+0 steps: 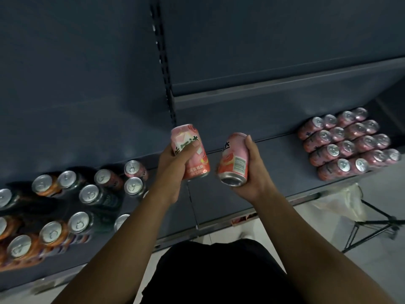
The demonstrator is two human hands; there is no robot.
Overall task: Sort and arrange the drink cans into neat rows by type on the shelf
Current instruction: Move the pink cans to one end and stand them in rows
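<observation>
My left hand (175, 167) grips a pink can (192, 150) above the middle of the grey shelf (252, 172), its bottom end toward me. My right hand (254, 172) grips a second pink can (233, 159), tilted with its concave base facing me. The two cans are close together but apart. On the shelf at the right, several pink cans (348, 143) stand in neat rows. At the left stands a mixed group of dark, orange and pink cans (72, 200), unsorted.
An upper shelf (263, 88) juts out above the right half. A slotted upright post (163, 60) divides the back panels. On the floor at the right are a black tripod (381, 227) and a pale plastic bag (341, 200).
</observation>
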